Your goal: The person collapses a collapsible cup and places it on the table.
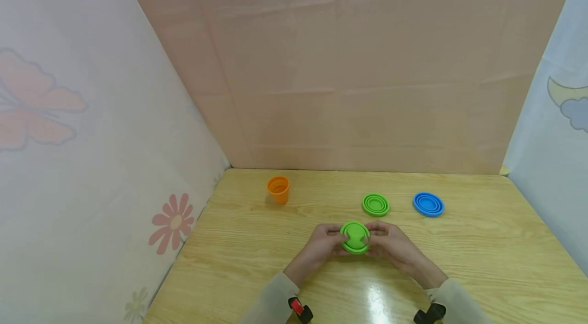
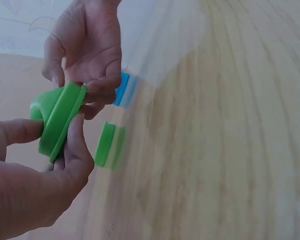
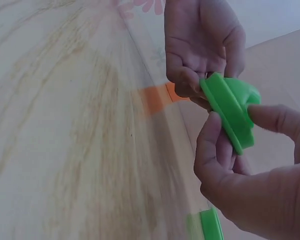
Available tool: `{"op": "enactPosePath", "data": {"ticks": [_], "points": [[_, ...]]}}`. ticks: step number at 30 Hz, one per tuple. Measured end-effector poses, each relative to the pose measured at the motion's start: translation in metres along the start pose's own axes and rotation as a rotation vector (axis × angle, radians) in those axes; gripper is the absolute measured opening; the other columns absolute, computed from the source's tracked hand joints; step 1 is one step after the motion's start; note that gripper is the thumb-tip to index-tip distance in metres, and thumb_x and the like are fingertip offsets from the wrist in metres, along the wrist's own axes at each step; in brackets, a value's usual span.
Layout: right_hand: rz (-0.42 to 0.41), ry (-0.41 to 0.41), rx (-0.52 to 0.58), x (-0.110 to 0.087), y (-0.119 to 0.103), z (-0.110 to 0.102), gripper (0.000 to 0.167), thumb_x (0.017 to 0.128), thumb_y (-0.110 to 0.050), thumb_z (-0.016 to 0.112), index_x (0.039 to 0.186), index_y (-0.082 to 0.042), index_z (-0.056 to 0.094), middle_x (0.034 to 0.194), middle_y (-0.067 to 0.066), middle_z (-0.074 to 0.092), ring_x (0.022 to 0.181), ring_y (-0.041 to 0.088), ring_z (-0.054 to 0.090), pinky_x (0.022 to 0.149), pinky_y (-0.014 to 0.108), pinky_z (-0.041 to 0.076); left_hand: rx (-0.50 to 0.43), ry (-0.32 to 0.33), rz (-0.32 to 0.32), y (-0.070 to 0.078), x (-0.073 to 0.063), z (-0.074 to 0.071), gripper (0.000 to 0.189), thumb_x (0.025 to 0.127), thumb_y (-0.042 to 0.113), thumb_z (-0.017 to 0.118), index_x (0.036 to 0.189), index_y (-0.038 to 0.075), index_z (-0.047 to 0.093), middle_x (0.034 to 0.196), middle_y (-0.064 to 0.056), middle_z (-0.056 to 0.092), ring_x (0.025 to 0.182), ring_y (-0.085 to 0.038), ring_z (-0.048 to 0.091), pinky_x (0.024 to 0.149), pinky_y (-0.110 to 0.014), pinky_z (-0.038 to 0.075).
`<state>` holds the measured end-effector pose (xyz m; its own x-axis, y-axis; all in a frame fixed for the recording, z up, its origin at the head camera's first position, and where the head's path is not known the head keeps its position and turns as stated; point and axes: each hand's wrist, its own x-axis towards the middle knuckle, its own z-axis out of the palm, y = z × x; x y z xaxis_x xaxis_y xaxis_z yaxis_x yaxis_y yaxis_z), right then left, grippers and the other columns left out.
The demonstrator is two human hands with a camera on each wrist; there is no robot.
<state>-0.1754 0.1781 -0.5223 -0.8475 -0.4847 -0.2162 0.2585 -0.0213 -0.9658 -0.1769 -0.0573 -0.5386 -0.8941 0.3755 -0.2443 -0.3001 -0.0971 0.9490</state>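
Note:
A green collapsible cup [image 1: 356, 238] is held between both hands over the near part of the table, its base turned toward the head camera. My left hand [image 1: 323, 244] pinches its left side, thumb against the soft base and fingers at the rim. On the opposite side my right hand [image 1: 392, 245] pinches it the same way. In the left wrist view the cup [image 2: 60, 120] bulges out from its rim, its base dented by the thumbs. The right wrist view shows this cup [image 3: 230, 110] tilted, with fingertips right at the rim.
Behind the hands lie a flattened green collapsible cup [image 1: 375, 204] and a flattened blue one [image 1: 428, 204]. An orange cup [image 1: 278, 190] stands extended at the back left. The wooden table [image 1: 229, 263] meets a brown back panel [image 1: 344, 84] and white patterned side walls.

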Motion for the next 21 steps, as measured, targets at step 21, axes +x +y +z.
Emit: {"op": "enactPosePath", "data": {"ticks": [21], "points": [[0.072,0.237,-0.133,0.007,0.006,0.022,0.068,0.090,-0.007,0.077,0.144,0.015,0.043,0.112,0.012,0.074,0.094,0.013,0.072,0.084,0.032,0.066,0.176,0.232,0.085,-0.003,-0.004,0.021,0.032,0.097,0.001,0.066,0.128,-0.009,0.067,0.105,-0.012,0.066,0.084,-0.013,0.072,0.075,-0.026,0.067]]}}
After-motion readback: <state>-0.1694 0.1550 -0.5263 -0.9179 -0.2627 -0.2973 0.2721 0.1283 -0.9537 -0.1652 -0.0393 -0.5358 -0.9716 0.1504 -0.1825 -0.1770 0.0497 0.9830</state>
